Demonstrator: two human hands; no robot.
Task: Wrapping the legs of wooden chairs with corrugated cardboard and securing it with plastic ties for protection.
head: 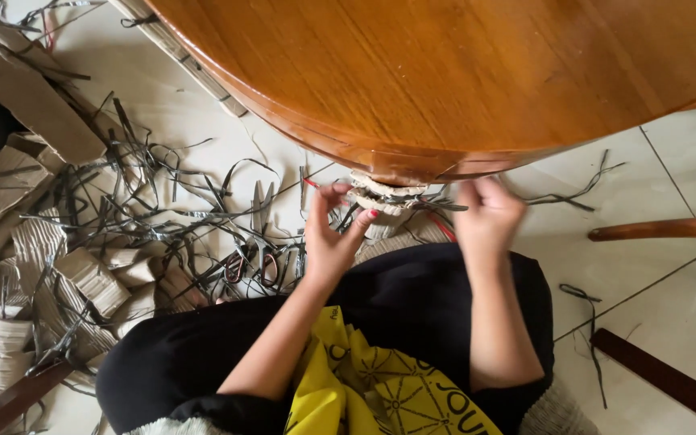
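the person's left hand (330,234) and right hand (486,216) both sit just under the near edge of the round wooden table (445,72), with a small woven cardboard piece (384,196) between them. that piece lies tucked against the table's rim, its long axis running side to side from one hand toward the other. the left hand is nearer to it: thumb and fingers are curled in a pinch on its left end, red nails showing. the right hand is blurred; it looks loosely closed beside the piece's right end, but whether it grips the piece or a strip cannot be told. the table's overhang hides the far part of the piece. left of the table, dark strips (163,201) and cardboard scraps (34,105) litter the tiled floor (670,161), and scissors (253,262) lie among them.
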